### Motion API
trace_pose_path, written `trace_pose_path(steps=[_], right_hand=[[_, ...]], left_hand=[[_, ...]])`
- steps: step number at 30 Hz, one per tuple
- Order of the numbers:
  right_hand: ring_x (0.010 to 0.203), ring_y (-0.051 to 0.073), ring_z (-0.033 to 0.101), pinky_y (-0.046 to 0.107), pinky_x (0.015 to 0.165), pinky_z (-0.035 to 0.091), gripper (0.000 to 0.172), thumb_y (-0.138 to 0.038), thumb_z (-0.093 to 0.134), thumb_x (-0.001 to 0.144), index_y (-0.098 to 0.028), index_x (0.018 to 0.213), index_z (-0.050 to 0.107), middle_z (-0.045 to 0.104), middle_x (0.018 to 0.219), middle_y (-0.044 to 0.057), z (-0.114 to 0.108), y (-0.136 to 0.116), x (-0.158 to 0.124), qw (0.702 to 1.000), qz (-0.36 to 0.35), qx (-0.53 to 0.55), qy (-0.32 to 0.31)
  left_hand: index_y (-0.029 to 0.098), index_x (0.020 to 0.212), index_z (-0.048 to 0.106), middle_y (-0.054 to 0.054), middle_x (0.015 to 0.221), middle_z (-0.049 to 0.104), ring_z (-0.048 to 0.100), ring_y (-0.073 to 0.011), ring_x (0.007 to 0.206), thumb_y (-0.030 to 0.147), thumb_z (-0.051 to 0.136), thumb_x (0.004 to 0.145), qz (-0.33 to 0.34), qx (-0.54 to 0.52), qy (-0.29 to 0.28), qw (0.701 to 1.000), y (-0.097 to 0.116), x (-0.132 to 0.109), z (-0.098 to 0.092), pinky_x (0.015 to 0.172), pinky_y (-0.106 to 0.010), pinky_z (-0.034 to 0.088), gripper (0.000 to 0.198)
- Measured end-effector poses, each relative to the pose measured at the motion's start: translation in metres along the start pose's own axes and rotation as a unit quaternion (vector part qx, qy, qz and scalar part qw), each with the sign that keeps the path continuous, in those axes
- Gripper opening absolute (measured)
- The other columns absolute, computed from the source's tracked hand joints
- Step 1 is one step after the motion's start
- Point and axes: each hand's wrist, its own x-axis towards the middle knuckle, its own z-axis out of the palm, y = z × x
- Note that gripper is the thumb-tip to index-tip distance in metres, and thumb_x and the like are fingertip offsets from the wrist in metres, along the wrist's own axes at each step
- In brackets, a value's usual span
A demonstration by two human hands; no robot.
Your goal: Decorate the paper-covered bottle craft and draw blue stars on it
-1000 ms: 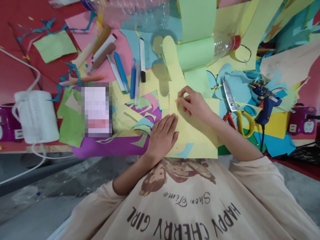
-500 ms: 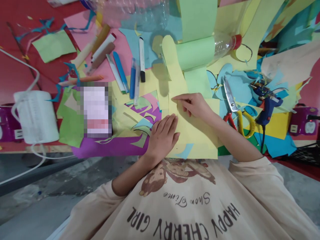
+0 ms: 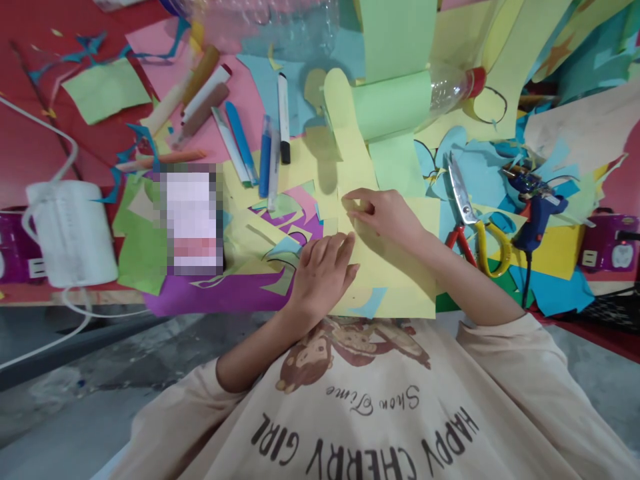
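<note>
My left hand point(image 3: 320, 280) lies palm down, fingers stretched out and thumb apart, over the lower left of a yellow sheet of paper point(image 3: 400, 267). Thumb and index finger of my right hand point(image 3: 393, 212) are bent toward each other at the sheet's upper left edge, in a pinch-like shape; how firmly they grip the paper is hard to see. Just beyond the fingers, a long yellow paper strip with a rounded end point(image 3: 345, 113) leans beside a plastic bottle point(image 3: 447, 90) wrapped in green paper point(image 3: 393, 103).
Scissors point(image 3: 463, 193) and a blue glue gun point(image 3: 533, 220) lie to the right among paper scraps. Several markers point(image 3: 284, 120) and a phone point(image 3: 195, 220) with a blurred screen are on the left. A white power adapter-like block point(image 3: 73, 233) sits at the far left.
My right hand's fingers have bent more, with the fingertips still at the paper's edge. My left hand has slid slightly left and down, staying on the paper.
</note>
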Motion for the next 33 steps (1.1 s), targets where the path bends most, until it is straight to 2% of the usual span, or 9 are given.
trace_pose_path(steps=[3,9,14,17,21,26,31,33], right_hand=[[0.063,0.013,0.046,0.027,0.067,0.035,0.033,-0.018,0.061,0.091,-0.017,0.12,0.074,0.061,0.07,0.0,0.0,-0.001,0.0,1.0,0.0,-0.005,-0.005],[0.065,0.013,0.048,0.027,0.067,0.036,0.031,-0.019,0.06,0.091,-0.018,0.119,0.074,0.061,0.071,0.0,0.0,0.0,0.0,1.0,-0.003,-0.009,-0.004],[0.062,0.013,0.047,0.027,0.065,0.035,0.031,-0.018,0.059,0.092,-0.017,0.119,0.072,0.059,0.069,-0.001,0.0,-0.002,-0.001,1.0,-0.001,-0.01,-0.001],[0.058,0.014,0.047,0.027,0.062,0.036,0.041,-0.016,0.057,0.092,-0.016,0.132,0.064,0.055,0.063,-0.003,-0.001,-0.002,-0.001,1.0,0.01,0.007,0.001],[0.055,0.013,0.05,0.026,0.062,0.04,0.052,-0.016,0.057,0.092,-0.013,0.144,0.052,0.054,0.061,-0.006,-0.002,0.0,-0.002,0.999,0.017,0.048,0.004],[0.043,0.009,0.048,0.025,0.058,0.042,0.039,-0.022,0.06,0.093,-0.018,0.132,0.057,0.053,0.058,-0.01,-0.003,0.009,-0.002,0.99,0.009,0.141,-0.007],[0.04,0.007,0.048,0.022,0.046,0.036,0.011,-0.023,0.062,0.092,-0.021,0.101,0.055,0.053,0.059,-0.01,-0.001,0.016,0.005,0.972,0.009,0.234,-0.025],[0.043,0.007,0.048,0.021,0.046,0.036,0.009,-0.022,0.062,0.091,-0.022,0.091,0.053,0.053,0.06,-0.009,-0.001,0.014,0.004,0.966,0.003,0.255,-0.034]], left_hand=[[0.01,0.142,0.06,-0.017,0.13,0.071,0.064,-0.0283,0.119,0.031,0.045,0.105,-0.004,0.007,-0.004,1.0,0.003,-0.003,-0.001,0.107,-0.041,0.045,0.045],[0.013,0.143,0.059,-0.015,0.138,0.069,0.062,-0.028,0.123,0.03,0.045,0.105,-0.009,0.018,0.002,1.0,0.005,-0.012,0.002,0.101,-0.039,0.046,0.044],[0.013,0.142,0.06,-0.015,0.131,0.071,0.063,-0.0284,0.118,0.03,0.046,0.105,-0.001,0.031,0.01,0.999,0.005,-0.009,-0.002,0.097,-0.041,0.047,0.043],[0.015,0.141,0.061,-0.015,0.13,0.071,0.062,-0.0291,0.118,0.029,0.049,0.104,0.002,0.042,0.013,0.999,0.006,-0.009,-0.004,0.096,-0.042,0.047,0.042],[0.022,0.146,0.057,-0.014,0.134,0.069,0.058,-0.0305,0.123,0.029,0.052,0.102,-0.029,0.029,0.005,0.999,0.007,-0.012,-0.002,0.1,-0.046,0.045,0.045],[0.023,0.15,0.053,-0.018,0.137,0.066,0.055,-0.0327,0.128,0.036,0.053,0.102,-0.049,0.003,0.003,0.999,0.007,-0.017,0.006,0.105,-0.05,0.043,0.05],[0.017,0.151,0.052,-0.021,0.141,0.063,0.053,-0.0331,0.131,0.039,0.049,0.104,-0.05,0.009,-0.026,0.998,0.009,-0.017,0.01,0.104,-0.049,0.044,0.052],[0.016,0.149,0.054,-0.021,0.141,0.063,0.054,-0.0339,0.131,0.038,0.049,0.104,-0.043,-0.001,-0.023,0.999,0.006,-0.016,0.007,0.103,-0.05,0.045,0.051]])
